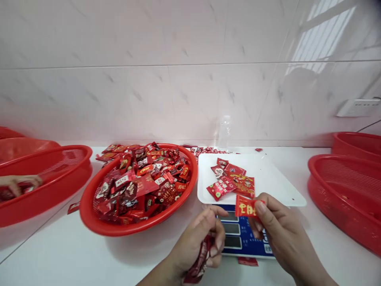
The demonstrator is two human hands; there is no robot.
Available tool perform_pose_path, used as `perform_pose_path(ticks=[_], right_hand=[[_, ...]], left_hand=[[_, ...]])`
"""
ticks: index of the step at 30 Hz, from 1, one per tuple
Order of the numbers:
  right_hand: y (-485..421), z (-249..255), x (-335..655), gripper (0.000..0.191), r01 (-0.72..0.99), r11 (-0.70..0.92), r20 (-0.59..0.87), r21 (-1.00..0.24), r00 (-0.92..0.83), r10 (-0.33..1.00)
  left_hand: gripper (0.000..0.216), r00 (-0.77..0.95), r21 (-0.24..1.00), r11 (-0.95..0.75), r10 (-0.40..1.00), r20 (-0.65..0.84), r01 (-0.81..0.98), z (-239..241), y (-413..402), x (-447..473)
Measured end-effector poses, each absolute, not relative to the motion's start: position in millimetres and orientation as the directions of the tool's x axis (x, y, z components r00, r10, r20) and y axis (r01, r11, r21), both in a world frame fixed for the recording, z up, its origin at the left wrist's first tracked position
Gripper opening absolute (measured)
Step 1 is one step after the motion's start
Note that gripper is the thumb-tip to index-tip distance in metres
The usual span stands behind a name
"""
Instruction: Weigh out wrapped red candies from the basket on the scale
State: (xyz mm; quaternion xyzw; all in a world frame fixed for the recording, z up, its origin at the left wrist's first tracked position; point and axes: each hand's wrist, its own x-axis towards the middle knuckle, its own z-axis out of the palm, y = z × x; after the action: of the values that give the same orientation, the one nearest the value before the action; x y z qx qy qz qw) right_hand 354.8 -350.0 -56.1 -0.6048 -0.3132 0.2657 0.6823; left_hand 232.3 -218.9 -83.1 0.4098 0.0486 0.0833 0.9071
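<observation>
Room: a pale, veined tile wall (184, 91) stands behind a white desk (89, 258).
Near edge of the scale: a red wrapper (248, 261) lies partly under it.
Left grip (195, 235): fingers curled around dark red sweet packets (197, 264), near the scale, index finger stretched to the right.
Right grip (275, 228): thumb and fingers pinch a red packet with yellow characters (245, 206), held over the near side of the tray.
Scale (253, 248): blue front panel with three dark display windows, between the two hands.
White tray (276, 180): sits on the scale; a cluster of wrapped sweets (222, 186) lies on its left part.
Heaped basket (127, 231): red plastic, full of wrapped sweets, left of the tray.
Left side: another person's hand (25, 183) reaches inside a red basket.
Right side: a large red basket (321, 188), with a second basket (339, 143) farther back.
Far side: loose packets (114, 149) behind the heap; a transparent container (225, 131) stands by the wall.
</observation>
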Motion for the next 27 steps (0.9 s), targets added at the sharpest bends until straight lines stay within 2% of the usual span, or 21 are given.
perform_pose_path(ticks=[6, 8, 9, 11, 13, 15, 17, 20, 22, 25, 27], right_hand=[[-345, -71, 351, 0.035, -0.033, 0.193, 0.133, -0.981, 0.613, 0.779], [-344, -76, 348, 0.031, 0.040, 0.198, 0.186, -0.979, 0.561, 0.807], [-343, -78, 346, 0.030, 0.135, 0.227, 0.264, -0.964, 0.500, 0.825], [-341, -84, 342, 0.028, 0.374, 0.358, 0.478, -0.855, 0.304, 0.824], [-336, -91, 339, 0.028, 0.547, 0.491, 0.643, -0.678, 0.117, 0.757], [-331, -100, 336, 0.030, 0.638, 0.529, 0.706, -0.559, 0.032, 0.707], [-327, -107, 333, 0.035, 0.692, 0.518, 0.712, -0.503, -0.008, 0.702], [-324, -111, 329, 0.043, 0.706, 0.488, 0.684, -0.513, -0.007, 0.730], [-325, -107, 328, 0.045, 0.679, 0.480, 0.691, -0.555, 0.054, 0.721], [-331, -96, 331, 0.037, 0.614, 0.486, 0.703, -0.622, 0.163, 0.692], [-337, -89, 337, 0.031, 0.555, 0.416, 0.630, -0.721, 0.272, 0.728]], left_hand=[[0.039, 0.958, 0.685, 0.702, 0.285, -0.018, -0.196, -75, -212, 233], [0.040, 0.954, 0.695, 0.692, 0.299, -0.030, -0.195, -77, -213, 235], [0.041, 0.950, 0.709, 0.678, 0.310, -0.037, -0.193, -78, -214, 236], [0.044, 0.943, 0.742, 0.641, 0.330, -0.037, -0.195, -81, -218, 236], [0.049, 0.942, 0.770, 0.608, 0.334, -0.026, -0.195, -83, -222, 235], [0.052, 0.948, 0.802, 0.567, 0.319, -0.004, -0.188, -83, -225, 233], [0.053, 0.958, 0.854, 0.496, 0.287, 0.007, -0.155, -83, -226, 230], [0.055, 0.967, 0.916, 0.389, 0.254, -0.005, -0.098, -82, -223, 228], [0.059, 0.969, 0.916, 0.391, 0.247, -0.011, -0.089, -83, -220, 229], [0.063, 0.983, 0.891, 0.447, 0.186, 0.000, -0.084, -87, -215, 230], [0.065, 0.990, 0.898, 0.433, 0.142, 0.014, -0.075, -87, -213, 228]])
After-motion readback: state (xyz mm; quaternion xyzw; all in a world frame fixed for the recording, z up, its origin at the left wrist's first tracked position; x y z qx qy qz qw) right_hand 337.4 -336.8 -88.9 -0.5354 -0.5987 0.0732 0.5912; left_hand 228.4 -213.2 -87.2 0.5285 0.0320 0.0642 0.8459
